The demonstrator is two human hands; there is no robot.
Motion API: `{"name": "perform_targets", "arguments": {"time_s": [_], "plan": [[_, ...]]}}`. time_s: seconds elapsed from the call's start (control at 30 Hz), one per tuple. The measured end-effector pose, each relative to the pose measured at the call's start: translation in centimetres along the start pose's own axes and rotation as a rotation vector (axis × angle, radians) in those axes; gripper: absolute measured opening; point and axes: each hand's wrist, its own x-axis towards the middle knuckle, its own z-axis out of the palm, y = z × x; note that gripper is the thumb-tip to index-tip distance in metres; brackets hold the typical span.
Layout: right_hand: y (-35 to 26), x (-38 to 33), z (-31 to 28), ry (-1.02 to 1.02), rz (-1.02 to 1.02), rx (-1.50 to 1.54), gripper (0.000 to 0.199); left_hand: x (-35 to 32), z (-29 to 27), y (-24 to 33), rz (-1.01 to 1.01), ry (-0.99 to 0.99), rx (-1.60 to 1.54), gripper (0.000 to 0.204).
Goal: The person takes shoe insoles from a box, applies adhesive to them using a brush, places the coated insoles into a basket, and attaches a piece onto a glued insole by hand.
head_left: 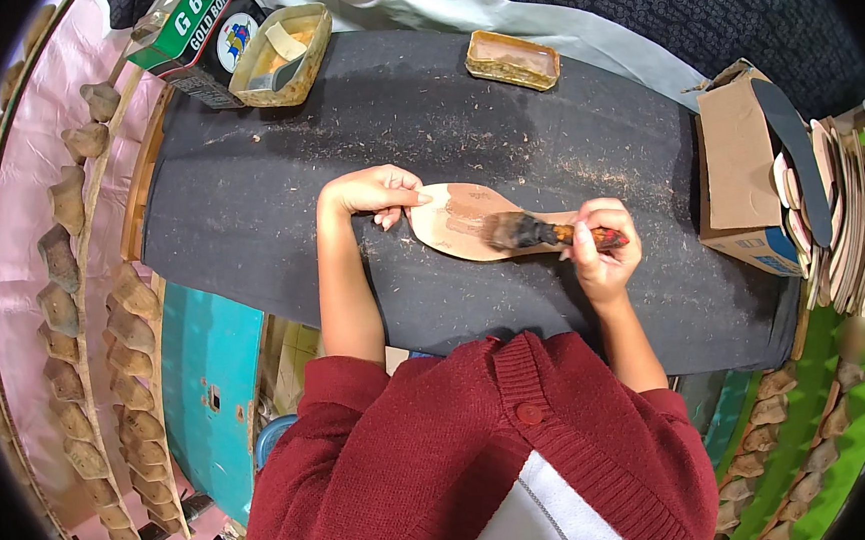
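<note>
Dark cloth covers the surface [248, 213], speckled with pale dust and shavings, and its near edge runs just in front of the person's red cardigan [445, 450]. Both forearms come up from that edge. One tan insole [454, 218] lies flat near the middle of the surface, toe end to the left. The left hand [372, 192] rests at that left end, fingers curled down and pressing the insole's edge to the cloth. The right hand [601, 243] is closed around the orange-brown handle of one brush [540, 230], just off the insole's right end, with the dark bristles lying on the insole, where a darker wet patch shows. Bare cloth lies open to the left of the left hand and between the hands and the far edge. At the far edge stand two shallow trays: one tray [281, 45] at the left with a scraper in it, and a second, flatter tray [511, 59] toward the right. Beside the left tray sits a green can [191, 36]. At the right end stands one open carton [742, 173], with a stack of soles [845, 211] leaning on edge behind it. Racks of shoe lasts [83, 294] line the left side, and more lasts [794, 425] show at the lower right.
</note>
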Motion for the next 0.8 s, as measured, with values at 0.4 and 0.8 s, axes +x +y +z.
{"name": "perform_targets", "arguments": {"time_s": [0.4,0.8], "plan": [[0.9,-0.3,0.8,-0.019,-0.028,-0.08,0.009,0.2,-0.4,-0.7,0.01,-0.012,-0.019,0.022],[0.8,-1.3,2.7,-0.092,0.1,0.096,0.015,0.3,0.0,-0.1,0.012,-0.006,-0.003,0.02]]}}
